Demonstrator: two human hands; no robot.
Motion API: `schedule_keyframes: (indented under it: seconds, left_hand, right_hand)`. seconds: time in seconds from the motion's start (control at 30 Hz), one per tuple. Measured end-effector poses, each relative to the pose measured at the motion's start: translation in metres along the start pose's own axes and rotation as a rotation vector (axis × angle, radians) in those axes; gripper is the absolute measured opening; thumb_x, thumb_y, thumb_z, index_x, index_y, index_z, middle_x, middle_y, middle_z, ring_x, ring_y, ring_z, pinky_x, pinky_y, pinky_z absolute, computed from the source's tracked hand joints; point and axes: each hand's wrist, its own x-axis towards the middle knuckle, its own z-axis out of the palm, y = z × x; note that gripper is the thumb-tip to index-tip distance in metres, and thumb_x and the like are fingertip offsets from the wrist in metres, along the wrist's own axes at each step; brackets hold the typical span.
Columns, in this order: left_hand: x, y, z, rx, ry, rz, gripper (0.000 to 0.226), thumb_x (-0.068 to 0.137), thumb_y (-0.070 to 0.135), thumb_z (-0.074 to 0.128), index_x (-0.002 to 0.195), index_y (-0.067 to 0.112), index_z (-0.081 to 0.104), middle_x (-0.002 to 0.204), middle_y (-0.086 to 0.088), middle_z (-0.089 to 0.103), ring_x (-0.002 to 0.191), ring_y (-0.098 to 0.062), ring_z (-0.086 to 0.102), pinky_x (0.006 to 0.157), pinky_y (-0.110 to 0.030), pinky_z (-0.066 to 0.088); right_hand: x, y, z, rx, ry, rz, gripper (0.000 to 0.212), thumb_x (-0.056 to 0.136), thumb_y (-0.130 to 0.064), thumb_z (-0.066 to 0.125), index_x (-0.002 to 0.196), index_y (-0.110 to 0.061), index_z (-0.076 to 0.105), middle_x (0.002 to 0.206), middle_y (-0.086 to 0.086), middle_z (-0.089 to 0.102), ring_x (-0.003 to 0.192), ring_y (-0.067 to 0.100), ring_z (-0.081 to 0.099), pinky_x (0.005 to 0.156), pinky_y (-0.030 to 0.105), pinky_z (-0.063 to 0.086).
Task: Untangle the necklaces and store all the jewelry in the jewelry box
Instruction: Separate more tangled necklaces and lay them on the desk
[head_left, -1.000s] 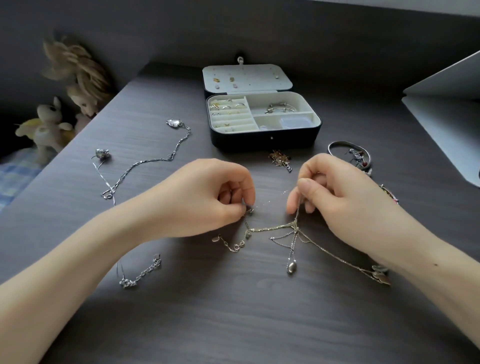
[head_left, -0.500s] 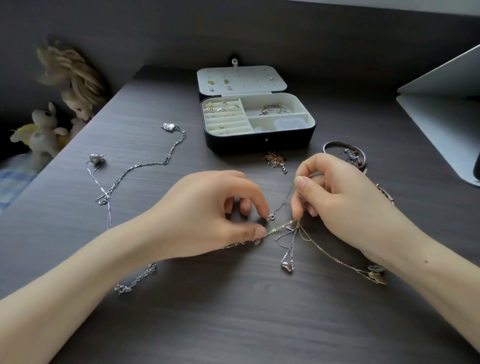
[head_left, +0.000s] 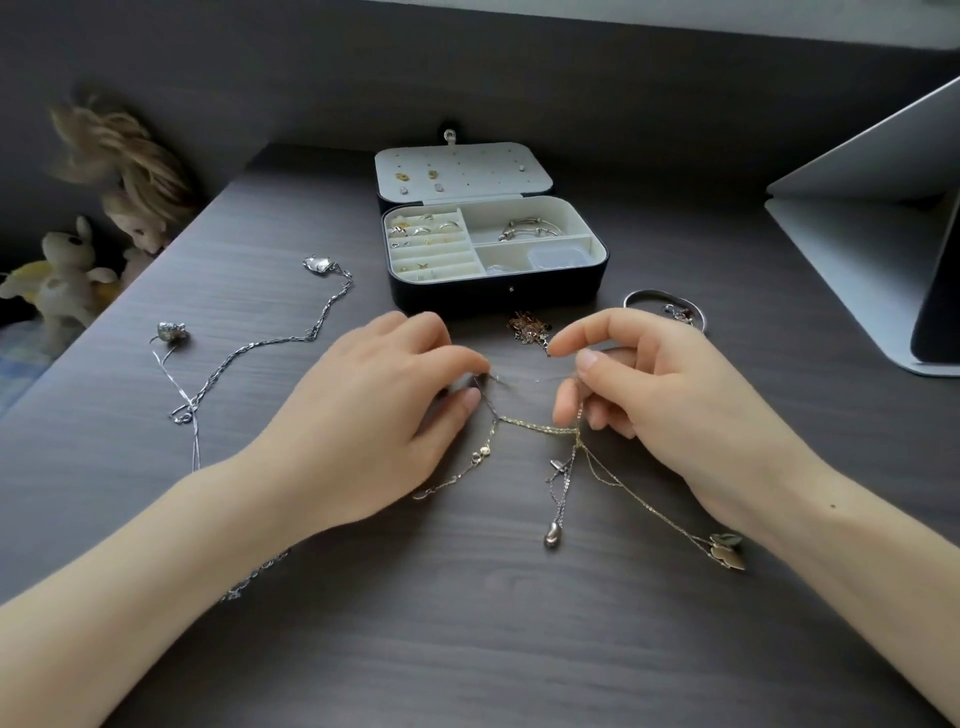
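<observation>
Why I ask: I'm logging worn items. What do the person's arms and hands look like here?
The left forearm and right forearm are bare as far as the picture's edge, with no sleeve in view. The left hand and right hand show no ring, watch, bracelet or glove. The visible nails are short and look unpainted.

tangled necklaces: fine gold and silver chains knotted at centre, top pinched by left hand and right hand, loose ends trailing flat, teardrop pendant, leaf charm. silver necklaces spread out on left. jewelry box, dark shell, open behind, cream compartments holding rings, bangles. rose-gold cluster just before box.
</observation>
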Motion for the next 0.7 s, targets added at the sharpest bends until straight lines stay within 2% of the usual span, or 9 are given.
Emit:
schedule_keyframes:
  seconds: [0.07, 0.13, 0.2, 0.27, 0.33, 0.5, 0.57, 0.7]
  left_hand:
    - [0.001, 0.0, 0.001, 0.064, 0.06, -0.02, 0.045, 0.09, 0.037, 0.036, 0.112, 0.013, 0.066, 0.087, -0.004, 0.058, 0.077, -0.03, 0.054, 0.069, -0.04, 0.049]
    - [0.001, 0.001, -0.001, 0.074, 0.098, -0.026, 0.044, 0.089, 0.037, 0.038, 0.115, 0.013, 0.064, 0.091, -0.006, 0.059, 0.08, -0.03, 0.053, 0.072, -0.038, 0.046]
    - [0.001, 0.003, -0.002, 0.011, 0.079, 0.008, 0.039, 0.088, 0.039, 0.042, 0.108, 0.017, 0.067, 0.091, -0.001, 0.058, 0.081, -0.024, 0.051, 0.074, -0.034, 0.04]
    - [0.0, 0.004, -0.003, -0.09, 0.025, 0.04, 0.032, 0.087, 0.04, 0.044, 0.096, 0.023, 0.07, 0.088, 0.005, 0.055, 0.079, -0.018, 0.051, 0.071, -0.032, 0.042]
    - [-0.001, 0.003, -0.003, -0.137, -0.008, 0.047, 0.029, 0.085, 0.039, 0.044, 0.09, 0.025, 0.069, 0.085, 0.008, 0.055, 0.077, -0.016, 0.052, 0.069, -0.031, 0.045]
    - [-0.002, 0.008, 0.002, -0.173, -0.019, 0.091, 0.031, 0.087, 0.042, 0.048, 0.1, 0.025, 0.069, 0.09, 0.009, 0.055, 0.081, -0.014, 0.05, 0.075, -0.023, 0.04]
    - [-0.002, 0.012, 0.005, -0.131, -0.039, 0.145, 0.031, 0.088, 0.038, 0.047, 0.105, 0.024, 0.069, 0.092, 0.005, 0.056, 0.081, -0.016, 0.051, 0.074, -0.022, 0.039]
    - [-0.003, 0.013, 0.006, -0.103, -0.07, 0.21, 0.026, 0.087, 0.019, 0.047, 0.103, 0.024, 0.067, 0.089, 0.004, 0.053, 0.078, -0.018, 0.049, 0.07, -0.024, 0.039]
  right_hand:
    - [0.0, 0.0, -0.001, -0.013, -0.016, -0.016, 0.026, 0.095, -0.001, 0.045, 0.093, -0.017, 0.065, 0.071, 0.004, 0.072, 0.055, 0.009, 0.052, 0.049, 0.01, 0.037]
    - [0.0, -0.001, -0.002, -0.04, -0.02, -0.036, 0.027, 0.094, 0.0, 0.046, 0.094, -0.017, 0.068, 0.08, 0.003, 0.073, 0.058, 0.009, 0.059, 0.051, 0.011, 0.04]
    - [-0.001, -0.002, -0.004, -0.148, 0.007, -0.08, 0.027, 0.093, -0.002, 0.05, 0.093, -0.022, 0.069, 0.083, -0.002, 0.073, 0.061, 0.009, 0.063, 0.054, 0.012, 0.043]
    - [-0.001, -0.003, -0.007, -0.325, 0.048, -0.138, 0.025, 0.09, -0.009, 0.056, 0.087, -0.031, 0.067, 0.083, -0.01, 0.07, 0.065, 0.01, 0.065, 0.061, 0.017, 0.047]
    - [-0.002, -0.004, -0.009, -0.465, 0.078, -0.176, 0.023, 0.088, -0.013, 0.058, 0.083, -0.034, 0.066, 0.08, -0.014, 0.067, 0.066, 0.012, 0.063, 0.068, 0.023, 0.049]
    - [-0.015, -0.008, -0.016, -0.794, 0.06, -0.183, 0.008, 0.083, -0.033, 0.061, 0.077, -0.031, 0.065, 0.063, -0.019, 0.053, 0.063, -0.001, 0.048, 0.06, 0.017, 0.038]
    - [-0.025, -0.01, -0.019, -0.867, 0.026, -0.158, 0.011, 0.081, -0.042, 0.06, 0.078, -0.032, 0.064, 0.067, -0.017, 0.053, 0.065, -0.002, 0.045, 0.061, 0.015, 0.034]
    - [-0.036, -0.011, -0.016, -0.927, -0.04, -0.106, 0.015, 0.083, -0.05, 0.057, 0.084, -0.034, 0.057, 0.08, -0.018, 0.054, 0.075, 0.001, 0.044, 0.07, 0.02, 0.034]
